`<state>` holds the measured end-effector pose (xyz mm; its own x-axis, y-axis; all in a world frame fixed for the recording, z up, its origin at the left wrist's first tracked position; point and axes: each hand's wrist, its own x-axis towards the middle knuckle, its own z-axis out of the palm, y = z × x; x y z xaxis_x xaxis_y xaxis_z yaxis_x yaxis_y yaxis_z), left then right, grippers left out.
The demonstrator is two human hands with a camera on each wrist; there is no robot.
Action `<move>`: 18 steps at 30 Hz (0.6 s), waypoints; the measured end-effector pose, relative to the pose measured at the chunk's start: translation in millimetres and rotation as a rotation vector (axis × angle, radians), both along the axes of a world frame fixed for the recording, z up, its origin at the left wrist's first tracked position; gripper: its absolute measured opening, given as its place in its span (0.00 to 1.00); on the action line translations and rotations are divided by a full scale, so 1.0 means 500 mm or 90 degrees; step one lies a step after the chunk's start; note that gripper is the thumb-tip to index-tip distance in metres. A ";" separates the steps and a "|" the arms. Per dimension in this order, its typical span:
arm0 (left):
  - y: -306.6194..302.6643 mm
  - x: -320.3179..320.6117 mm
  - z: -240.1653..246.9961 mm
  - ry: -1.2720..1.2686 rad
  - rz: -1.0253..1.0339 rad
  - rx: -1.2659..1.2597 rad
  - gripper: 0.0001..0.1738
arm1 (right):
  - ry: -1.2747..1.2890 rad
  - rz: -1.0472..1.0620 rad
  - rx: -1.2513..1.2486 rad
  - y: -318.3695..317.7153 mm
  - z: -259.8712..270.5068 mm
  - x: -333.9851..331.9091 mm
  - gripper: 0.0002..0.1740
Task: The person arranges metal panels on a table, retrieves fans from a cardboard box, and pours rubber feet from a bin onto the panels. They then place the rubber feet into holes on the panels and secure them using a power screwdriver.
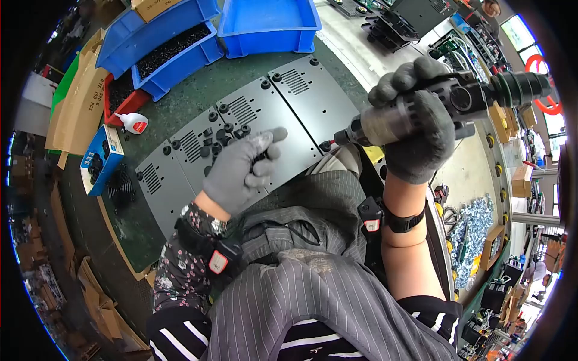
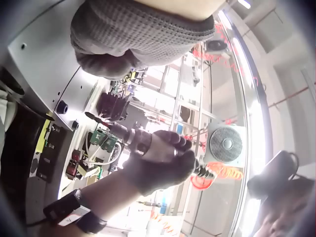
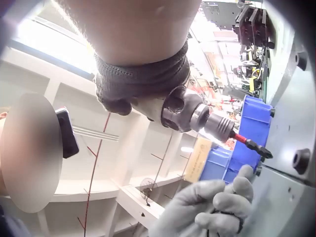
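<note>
My grey-gloved right hand (image 1: 424, 135) grips a power screwdriver (image 1: 385, 123) lying nearly level across the fingers. Its red-shanked bit (image 3: 252, 145) points down at a black rubber foot (image 1: 325, 146) by the near edge of a grey metal panel (image 1: 295, 153). Over the panels hovers my left hand (image 1: 235, 174), gloved too, its index finger extended and the other fingers curled around a small dark part that is mostly hidden. Loose black rubber feet (image 1: 218, 138) lie in a heap beside it. Other feet stand along the panels' far edges, near the slotted vents.
Blue bins (image 1: 271, 30) stand behind the panels, one holding small black parts (image 1: 174, 51). To the left are a red bin (image 1: 123, 99), a white glue bottle (image 1: 133, 123) and a blue box (image 1: 102, 159). Silvery hardware (image 1: 472, 234) lies at right.
</note>
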<state>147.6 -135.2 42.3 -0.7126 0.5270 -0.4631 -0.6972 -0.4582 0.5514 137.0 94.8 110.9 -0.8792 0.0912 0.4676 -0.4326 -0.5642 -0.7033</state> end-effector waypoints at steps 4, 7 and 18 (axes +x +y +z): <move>0.006 0.037 -0.021 -0.007 0.063 -0.021 0.16 | 0.020 0.012 -0.041 -0.024 -0.007 0.017 0.23; 0.007 0.048 -0.026 0.041 0.105 -0.031 0.16 | 0.033 0.024 -0.040 -0.042 -0.005 0.028 0.22; -0.011 0.062 -0.024 0.089 0.184 -0.043 0.13 | 0.051 0.087 -0.095 -0.106 0.004 0.022 0.21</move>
<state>178.8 -140.9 30.4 -0.8873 0.2647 -0.3776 -0.4590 -0.5861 0.6677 147.8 41.6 112.7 -0.8490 0.0465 0.5264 -0.3955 -0.7166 -0.5745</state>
